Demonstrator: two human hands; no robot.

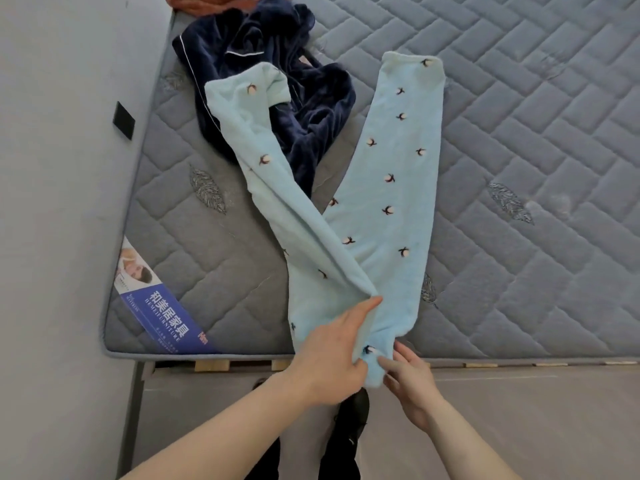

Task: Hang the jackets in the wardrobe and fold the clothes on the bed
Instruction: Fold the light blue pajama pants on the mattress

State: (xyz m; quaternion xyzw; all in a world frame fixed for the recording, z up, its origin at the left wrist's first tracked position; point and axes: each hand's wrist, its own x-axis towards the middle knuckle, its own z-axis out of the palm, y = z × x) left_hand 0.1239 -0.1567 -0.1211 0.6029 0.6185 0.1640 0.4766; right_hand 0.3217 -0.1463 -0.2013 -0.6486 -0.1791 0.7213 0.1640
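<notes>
Head view: trousers [388,202] stretch away from grip.

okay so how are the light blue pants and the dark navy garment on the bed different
The light blue pants are spread in a V, legs laid out; the navy garment lies crumpled in a heap. The pants carry small flower motifs; the navy garment is plain with thin white piping. Both hands, left hand and right hand, grip the pants; the navy garment is untouched. Both look fleecy.

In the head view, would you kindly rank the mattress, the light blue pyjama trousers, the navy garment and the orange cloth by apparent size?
1. mattress
2. light blue pyjama trousers
3. navy garment, partly covered by the trousers
4. orange cloth, cut off by the frame edge, so its true size is unsure
</notes>
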